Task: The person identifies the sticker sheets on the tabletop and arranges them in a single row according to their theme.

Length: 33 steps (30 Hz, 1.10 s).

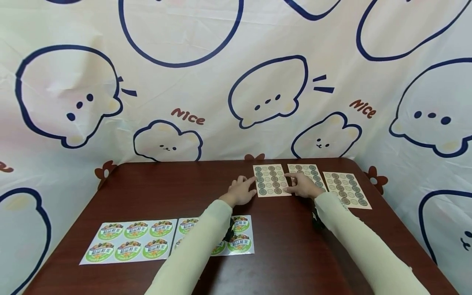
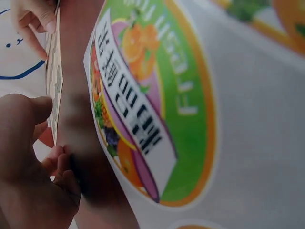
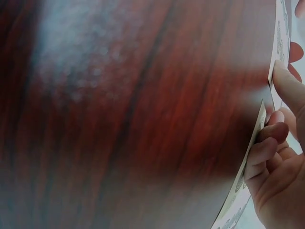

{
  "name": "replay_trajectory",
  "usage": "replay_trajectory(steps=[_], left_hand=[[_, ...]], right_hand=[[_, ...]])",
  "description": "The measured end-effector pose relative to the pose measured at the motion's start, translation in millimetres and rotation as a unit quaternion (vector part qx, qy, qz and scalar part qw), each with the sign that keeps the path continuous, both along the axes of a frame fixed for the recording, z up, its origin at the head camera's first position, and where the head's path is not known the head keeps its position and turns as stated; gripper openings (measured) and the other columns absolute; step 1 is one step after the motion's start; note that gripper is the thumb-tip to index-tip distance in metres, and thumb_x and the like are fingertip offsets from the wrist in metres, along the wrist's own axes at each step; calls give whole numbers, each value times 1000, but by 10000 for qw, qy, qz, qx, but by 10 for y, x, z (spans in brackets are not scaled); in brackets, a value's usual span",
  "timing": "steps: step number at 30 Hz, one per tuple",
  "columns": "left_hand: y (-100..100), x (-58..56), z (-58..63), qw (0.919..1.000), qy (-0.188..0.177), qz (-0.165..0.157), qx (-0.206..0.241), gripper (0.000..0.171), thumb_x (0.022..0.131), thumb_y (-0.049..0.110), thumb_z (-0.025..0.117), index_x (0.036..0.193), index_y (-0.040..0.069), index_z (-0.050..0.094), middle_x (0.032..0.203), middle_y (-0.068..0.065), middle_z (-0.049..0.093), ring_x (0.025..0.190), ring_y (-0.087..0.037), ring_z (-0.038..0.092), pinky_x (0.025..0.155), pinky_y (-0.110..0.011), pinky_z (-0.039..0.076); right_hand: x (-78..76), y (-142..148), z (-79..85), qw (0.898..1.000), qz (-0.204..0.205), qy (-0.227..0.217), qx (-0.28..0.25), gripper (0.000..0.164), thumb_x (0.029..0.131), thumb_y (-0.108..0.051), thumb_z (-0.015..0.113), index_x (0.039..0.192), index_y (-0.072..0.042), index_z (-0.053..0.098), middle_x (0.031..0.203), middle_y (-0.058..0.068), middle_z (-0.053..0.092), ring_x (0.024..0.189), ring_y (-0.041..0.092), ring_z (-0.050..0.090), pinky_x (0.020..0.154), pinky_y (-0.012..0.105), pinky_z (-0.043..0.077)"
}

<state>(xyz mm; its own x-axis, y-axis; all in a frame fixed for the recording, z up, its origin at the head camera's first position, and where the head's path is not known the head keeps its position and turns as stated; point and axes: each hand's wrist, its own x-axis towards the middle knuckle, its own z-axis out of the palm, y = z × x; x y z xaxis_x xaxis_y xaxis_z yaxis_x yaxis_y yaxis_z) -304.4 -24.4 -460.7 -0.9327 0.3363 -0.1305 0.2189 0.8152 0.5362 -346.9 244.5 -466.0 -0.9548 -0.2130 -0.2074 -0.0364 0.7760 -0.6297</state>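
Note:
A cream sticker sheet printed with rows of round, coin-like stickers lies flat towards the back of the table. My left hand touches its left edge with an outstretched index finger, the thumb resting lower along that side. At the opposite edge, my right hand has its index finger and thumb extended, fingertips right at the border. Beneath the right hand is a second similar sheet, partly covered by it. The right wrist view shows the right thumb against a sheet's edge, the other fingers curled over the neighbouring sheet.
A third coin-sticker sheet lies at the right, beside the right wrist. Two white sheets of round fruit labels, the left one and the right one, lie side by side nearer the front on the dark wooden table. The left forearm crosses the right one. A patterned cloth hangs behind.

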Motion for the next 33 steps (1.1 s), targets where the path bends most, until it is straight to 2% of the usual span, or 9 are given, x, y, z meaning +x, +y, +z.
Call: replay_trajectory(steps=[5, 9, 19, 27, 33], left_hand=[[26, 10, 16, 9999, -40, 79, -106, 53, 108, 33, 45, 160, 26, 33, 158, -16, 31, 136, -38, 36, 111, -52, 36], [35, 13, 14, 9997, -3, 103, -235, 55, 107, 36, 47, 159, 26, 34, 156, -15, 33, 133, -36, 38, 109, -50, 37], [92, 21, -23, 9968, 373, 116, -694, 65, 99, 48, 59, 158, 31, 37, 145, -14, 40, 111, -29, 42, 94, -44, 41], [107, 22, -12, 9947, 469, 180, -894, 64, 97, 49, 62, 156, 31, 41, 144, -13, 41, 110, -28, 43, 92, -42, 42], [97, 21, -16, 9962, 388, 196, -753, 64, 96, 48, 64, 154, 31, 44, 144, -13, 42, 110, -28, 43, 91, -43, 41]], right_hand=[[-1, -12, 9, 9999, 18, -15, 136, 62, 91, -17, 76, 147, -7, 53, 78, 3, 49, 58, 12, 51, 53, 24, 44], [-4, -3, 10, 9999, 52, 29, 163, 62, 90, -18, 77, 146, -7, 54, 75, 3, 51, 57, 11, 52, 54, 24, 44], [28, 32, -26, 9996, 91, 247, -115, 61, 84, -19, 82, 138, -2, 61, 66, -2, 45, 54, 11, 48, 53, 24, 43], [16, 78, -10, 9994, 222, 204, -166, 71, 83, -23, 84, 145, -3, 54, 74, 0, 48, 58, 12, 49, 55, 25, 46], [20, 58, 6, 9988, 413, 197, 192, 75, 84, -27, 83, 148, -6, 51, 77, 1, 49, 67, 15, 48, 61, 27, 42]])
